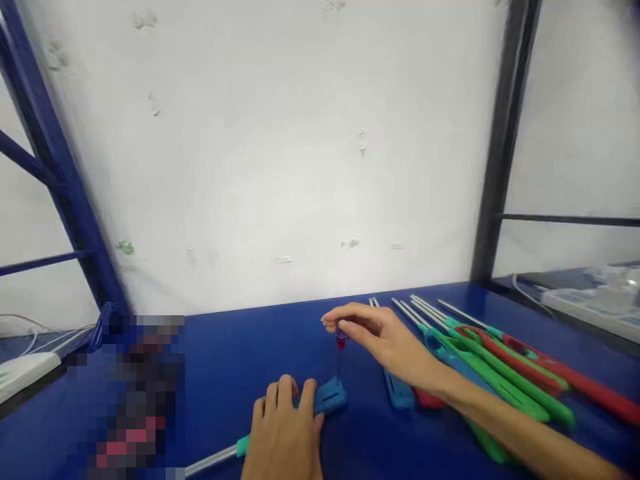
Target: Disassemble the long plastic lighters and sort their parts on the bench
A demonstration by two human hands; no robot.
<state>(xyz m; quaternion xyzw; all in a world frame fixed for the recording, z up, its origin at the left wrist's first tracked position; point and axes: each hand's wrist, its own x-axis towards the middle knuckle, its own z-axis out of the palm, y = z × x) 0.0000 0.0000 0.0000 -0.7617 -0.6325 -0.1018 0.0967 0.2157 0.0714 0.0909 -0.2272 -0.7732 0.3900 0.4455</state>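
My left hand [285,427] lies over a blue long-nosed lighter [331,396], its fingers wrapped round the body and pressing it to the table. The lighter's metal tube points toward the lower left, with a teal collar at its base. My right hand [383,337] pinches the top of a small screwdriver [341,343] with a red, partly see-through handle. The screwdriver stands upright, its thin shaft reaching down to the butt end of the blue lighter. Whether its tip sits in a screw is too small to tell.
Several more long-nosed lighters [500,373] in green, red and blue lie on the blue table [225,360] to the right, partly under my right forearm. A white wall [300,147] stands behind. Metal frame posts rise at both sides. Part of the left side is pixelated.
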